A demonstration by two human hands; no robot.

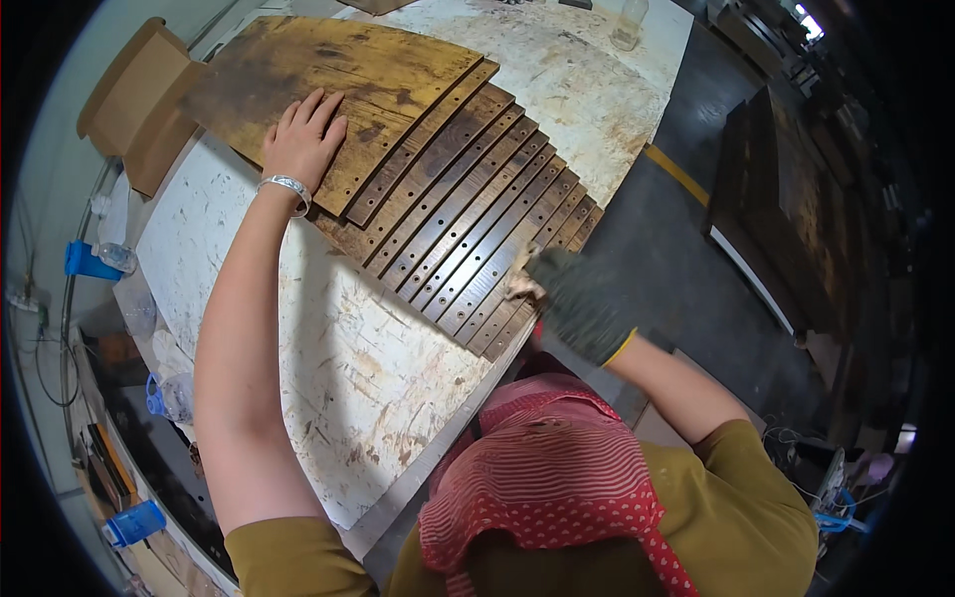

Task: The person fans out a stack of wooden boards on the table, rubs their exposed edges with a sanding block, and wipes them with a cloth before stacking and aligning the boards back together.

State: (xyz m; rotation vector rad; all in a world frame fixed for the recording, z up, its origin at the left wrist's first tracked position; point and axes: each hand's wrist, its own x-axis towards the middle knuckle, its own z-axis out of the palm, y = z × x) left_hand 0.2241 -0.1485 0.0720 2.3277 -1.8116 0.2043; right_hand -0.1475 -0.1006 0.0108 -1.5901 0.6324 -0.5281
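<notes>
Several brown wooden boards lie overlapped in a stepped row, with small drilled holes along their stepped edges. My bare left hand, a silver bracelet at its wrist, rests flat on the top board, fingers stretched out. On my right hand is a dark glove with a yellow cuff, somewhat smeared by motion. It grips a crumpled tan rag at the near right end of the row, over the lowest boards. Its fingertips are partly hidden by the rag and the blur.
The boards lie on a white, stained worktable. An open cardboard box stands at the far left, and a clear jar at the back. Blue-and-clear bottles line the left side. A dark wooden stack stands to the right.
</notes>
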